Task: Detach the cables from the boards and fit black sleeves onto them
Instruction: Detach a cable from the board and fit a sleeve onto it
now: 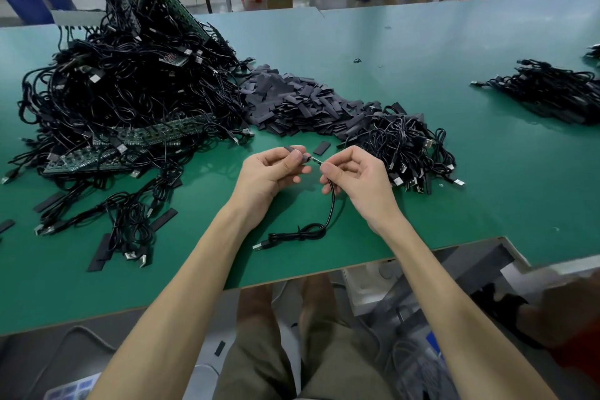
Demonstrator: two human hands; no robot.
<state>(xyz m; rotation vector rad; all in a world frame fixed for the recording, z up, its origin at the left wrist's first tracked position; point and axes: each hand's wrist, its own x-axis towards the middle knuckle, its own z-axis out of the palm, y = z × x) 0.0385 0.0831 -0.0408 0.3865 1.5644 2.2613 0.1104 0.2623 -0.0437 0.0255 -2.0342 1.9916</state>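
left grip (276, 170) pinched sleeve (290, 149); right grip (352, 175) pinched cable (331, 204) just behind its plug (315, 159). cable looked light, floppy: best held near the tip. sleeve seemed thin, soft.

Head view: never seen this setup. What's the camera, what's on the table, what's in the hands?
No machine here: one wide-angle camera worn on a person's head looks down at two bare hands. On the green table lie a tangle of cables and green boards at left, a heap of flat black sleeves in the middle, and loose cables beside it. The left hand pinches one sleeve; the right hand pinches a cable near its end, close to the sleeve. The cable's other end lies on the table.
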